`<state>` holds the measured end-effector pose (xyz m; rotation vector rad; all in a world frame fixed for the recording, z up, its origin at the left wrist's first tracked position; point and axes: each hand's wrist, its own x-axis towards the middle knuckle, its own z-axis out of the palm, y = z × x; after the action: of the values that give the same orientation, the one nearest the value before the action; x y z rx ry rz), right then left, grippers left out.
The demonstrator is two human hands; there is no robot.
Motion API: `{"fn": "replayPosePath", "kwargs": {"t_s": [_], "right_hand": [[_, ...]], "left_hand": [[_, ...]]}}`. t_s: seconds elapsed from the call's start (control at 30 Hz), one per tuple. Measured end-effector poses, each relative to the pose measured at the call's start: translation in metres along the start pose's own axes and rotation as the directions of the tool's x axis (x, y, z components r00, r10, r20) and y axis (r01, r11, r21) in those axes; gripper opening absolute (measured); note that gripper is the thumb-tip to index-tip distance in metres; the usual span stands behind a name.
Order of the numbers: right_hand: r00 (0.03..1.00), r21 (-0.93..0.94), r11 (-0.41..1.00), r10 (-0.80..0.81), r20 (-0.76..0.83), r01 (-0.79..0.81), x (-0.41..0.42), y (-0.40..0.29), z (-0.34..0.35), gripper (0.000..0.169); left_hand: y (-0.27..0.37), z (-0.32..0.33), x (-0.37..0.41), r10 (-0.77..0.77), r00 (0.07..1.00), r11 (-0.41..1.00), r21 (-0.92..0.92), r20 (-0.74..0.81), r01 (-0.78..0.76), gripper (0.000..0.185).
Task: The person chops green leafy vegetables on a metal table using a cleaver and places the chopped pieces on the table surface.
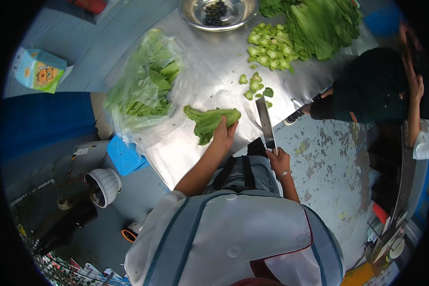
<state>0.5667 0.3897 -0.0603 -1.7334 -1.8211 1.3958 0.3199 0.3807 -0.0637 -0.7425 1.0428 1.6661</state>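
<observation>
My left hand [226,135] holds a head of leafy green lettuce [209,121] low over the metal table [207,89], its stem end toward the right. In my right hand [280,162] is the handle of a cleaver-like kitchen knife [265,119], its broad blade pointing away from me at the table's right edge. Several cut stem ends [255,84] lie just beyond the blade tip. Farther back sits a pile of pale green stem ends [271,46], beside a large heap of green leaves [321,28]. A clear plastic bag [146,82] full of leafy greens rests on the left.
A steel bowl [220,25] with dark pieces inside stands at the far side. A blue plastic stool [126,155] is under the table's left edge. Another person [371,85] in dark clothing is at the right. A white ribbed pot [105,187] stands lower left.
</observation>
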Motion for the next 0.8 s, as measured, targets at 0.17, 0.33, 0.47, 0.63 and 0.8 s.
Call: {"fn": "replayPosePath", "kwargs": {"t_s": [0.17,0.33,0.47,0.63,0.8], "right_hand": [[0.999,-0.141,0.989,-0.037,-0.012,0.035,0.019,-0.033,0.0,0.035],[0.997,-0.215,0.974,-0.069,0.03,0.073,0.038,-0.061,-0.007,0.041],[0.992,-0.244,0.966,-0.063,0.112,0.089,0.062,-0.074,-0.01,0.045],[0.957,-0.347,0.925,-0.052,0.286,0.154,0.093,-0.076,-0.011,0.049],[0.943,-0.39,0.909,-0.007,0.334,0.145,0.122,-0.052,0.014,0.048]], "left_hand": [[0.028,0.018,0.048,-0.146,0.953,0.277,0.936,0.264,-0.217,0.048],[0.058,0.039,0.079,-0.037,0.382,-0.793,0.205,0.923,-0.574,0.06],[0.042,0.027,0.083,-0.193,0.695,-0.793,0.307,0.693,-0.527,0.062],[0.041,0.023,0.087,-0.213,0.678,-0.843,0.218,0.703,-0.491,0.058],[0.035,0.014,0.09,-0.204,0.629,-0.873,0.151,0.75,-0.463,0.059]]}}
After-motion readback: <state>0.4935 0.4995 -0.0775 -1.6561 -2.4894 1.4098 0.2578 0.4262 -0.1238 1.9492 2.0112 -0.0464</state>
